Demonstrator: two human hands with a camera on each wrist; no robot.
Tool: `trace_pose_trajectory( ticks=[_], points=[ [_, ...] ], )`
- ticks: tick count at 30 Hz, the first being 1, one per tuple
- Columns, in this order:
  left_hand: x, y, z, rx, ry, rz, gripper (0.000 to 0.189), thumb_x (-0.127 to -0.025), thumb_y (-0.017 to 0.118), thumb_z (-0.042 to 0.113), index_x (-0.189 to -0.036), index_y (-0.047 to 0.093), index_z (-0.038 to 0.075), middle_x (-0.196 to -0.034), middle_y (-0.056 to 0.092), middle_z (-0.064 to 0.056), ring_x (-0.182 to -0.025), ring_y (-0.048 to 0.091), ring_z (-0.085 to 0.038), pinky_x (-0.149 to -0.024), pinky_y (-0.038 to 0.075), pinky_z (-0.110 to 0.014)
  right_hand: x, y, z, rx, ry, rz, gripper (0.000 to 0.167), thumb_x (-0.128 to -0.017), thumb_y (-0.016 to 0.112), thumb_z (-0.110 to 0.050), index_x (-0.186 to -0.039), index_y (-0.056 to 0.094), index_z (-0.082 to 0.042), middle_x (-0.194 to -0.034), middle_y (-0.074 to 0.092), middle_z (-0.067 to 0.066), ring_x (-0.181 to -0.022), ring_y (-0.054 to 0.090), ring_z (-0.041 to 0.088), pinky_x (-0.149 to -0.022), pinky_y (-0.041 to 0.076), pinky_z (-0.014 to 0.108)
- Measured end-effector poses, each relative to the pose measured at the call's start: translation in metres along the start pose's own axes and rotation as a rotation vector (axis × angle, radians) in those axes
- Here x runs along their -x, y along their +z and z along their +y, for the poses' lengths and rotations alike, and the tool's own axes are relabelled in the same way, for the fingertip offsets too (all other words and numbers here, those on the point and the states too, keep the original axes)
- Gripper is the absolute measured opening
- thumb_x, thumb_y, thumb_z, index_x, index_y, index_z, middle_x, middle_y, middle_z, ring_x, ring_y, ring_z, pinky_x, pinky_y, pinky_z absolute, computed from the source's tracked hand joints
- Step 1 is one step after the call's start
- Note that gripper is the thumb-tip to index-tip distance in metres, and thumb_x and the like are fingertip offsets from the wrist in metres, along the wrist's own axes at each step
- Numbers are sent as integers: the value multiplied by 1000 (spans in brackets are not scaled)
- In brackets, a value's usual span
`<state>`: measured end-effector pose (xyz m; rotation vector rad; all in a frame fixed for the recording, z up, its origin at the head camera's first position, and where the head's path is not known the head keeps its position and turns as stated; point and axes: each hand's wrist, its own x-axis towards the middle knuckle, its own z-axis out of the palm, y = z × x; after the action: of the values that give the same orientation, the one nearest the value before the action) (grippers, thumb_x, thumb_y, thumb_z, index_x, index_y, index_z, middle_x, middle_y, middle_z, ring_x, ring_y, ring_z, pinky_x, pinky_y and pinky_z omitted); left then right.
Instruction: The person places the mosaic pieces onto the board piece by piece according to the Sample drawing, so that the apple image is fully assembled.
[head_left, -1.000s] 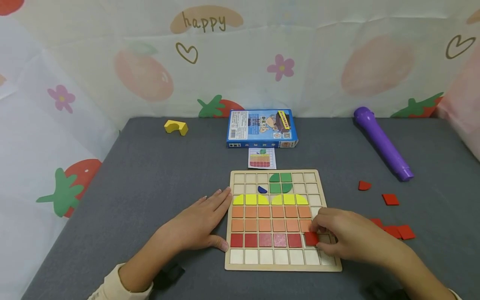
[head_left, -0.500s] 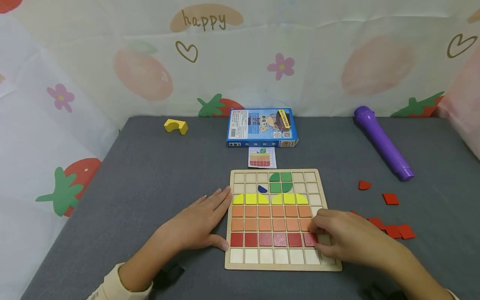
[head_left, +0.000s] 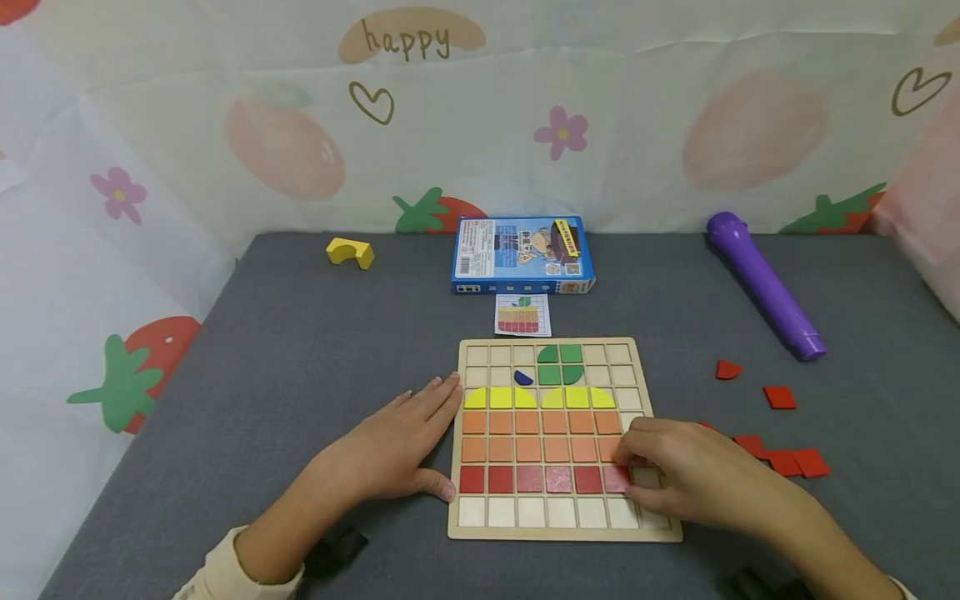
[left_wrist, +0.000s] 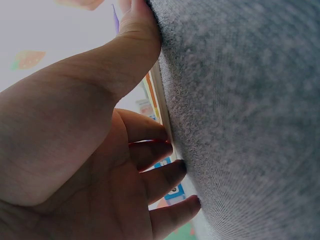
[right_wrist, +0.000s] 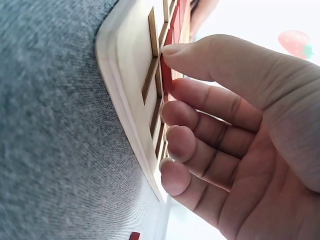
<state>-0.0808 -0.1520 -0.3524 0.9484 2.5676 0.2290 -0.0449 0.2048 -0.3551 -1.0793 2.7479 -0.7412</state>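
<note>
A wooden grid board point(head_left: 566, 533) lies on the grey table with rows of flat tiles in its cells: green at the top, a small blue piece point(head_left: 523, 378), then yellow, two orange rows and a red row. My left hand point(head_left: 390, 446) lies with straight fingers along the board's left edge, fingertips and thumb at the rim. With curled fingers, my right hand point(head_left: 690, 471) pinches a red square tile point(right_wrist: 167, 72) between thumb and index finger, at the right end of the red row. In the right wrist view this tile is tilted at its cell.
Several loose red tiles point(head_left: 783, 462) lie right of the board, with a red rounded piece point(head_left: 727, 370) farther back. A purple microphone-shaped stick point(head_left: 765, 287) lies at the back right. Behind the board are a pattern card point(head_left: 522, 316), a blue box point(head_left: 523, 255) and a yellow arch block point(head_left: 350, 252).
The red tile in my right hand has come down and slightly left into line with the red row's last filled cell. My left hand stays at the board's edge.
</note>
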Motion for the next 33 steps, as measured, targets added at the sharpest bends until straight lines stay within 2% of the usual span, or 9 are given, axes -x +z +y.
trace_pose_trajectory(
  ticks=[5,9,13,15,18,23,27,30,33],
  points=[
    [0,0,0,4,6,0,112,-82,72,61,-160,17,1,-166,11,-14,-151,16,-32,-116,22,-55,-1,-8,5,-28,12,-27,20,-82,81,-13,-94,69,-24,-86,54,-19,-72,50,0,-62,45,22],
    [0,0,-1,11,4,2,112,-82,71,61,-160,16,1,-167,11,-14,-151,15,-32,-116,22,-55,3,-27,35,24,40,45,19,-83,82,-12,-99,72,-18,-85,55,-16,-72,50,2,-60,45,24],
    [0,1,-1,10,4,0,112,-82,72,61,-160,17,1,-166,11,-14,-151,16,-32,-116,22,-55,11,-49,77,144,188,95,26,-80,84,-8,-104,73,-6,-89,62,-4,-77,58,13,-65,50,35],
    [0,1,-1,9,4,-2,112,-82,72,61,-160,17,1,-166,11,-14,-151,16,-32,-116,22,-55,16,-56,94,178,262,69,31,-80,83,-7,-108,71,-1,-93,64,5,-81,61,22,-68,51,43],
    [0,0,0,7,1,-3,113,-81,72,61,-160,17,1,-166,11,-14,-151,15,-32,-116,22,-55,19,-60,110,201,308,30,32,-81,82,-7,-110,70,2,-97,64,13,-86,62,30,-70,51,49],
    [2,0,0,6,-10,-6,113,-81,72,62,-160,16,1,-167,11,-13,-151,15,-32,-116,21,-55,14,-57,107,211,339,25,14,-84,81,-13,-90,71,-4,-84,64,1,-76,59,20,-67,49,44],
    [2,-1,0,7,-7,-5,113,-81,72,62,-160,16,1,-167,10,-13,-151,15,-32,-116,21,-55,7,-52,93,186,424,-3,20,-90,76,-26,-79,67,-11,-73,59,-6,-65,52,12,-59,46,37],
    [2,-1,0,7,-1,-4,113,-82,71,62,-160,16,1,-167,10,-13,-151,15,-32,-116,21,-55,6,-50,87,162,451,-9,21,-90,76,-30,-81,69,-11,-74,61,-7,-66,54,11,-61,47,37],
    [1,0,-1,3,2,-4,112,-82,71,61,-160,16,1,-167,10,-14,-151,15,-32,-116,21,-55,9,-51,86,144,446,-39,23,-85,81,-27,-89,70,-6,-79,61,-3,-72,57,16,-65,48,41]
  ],
)
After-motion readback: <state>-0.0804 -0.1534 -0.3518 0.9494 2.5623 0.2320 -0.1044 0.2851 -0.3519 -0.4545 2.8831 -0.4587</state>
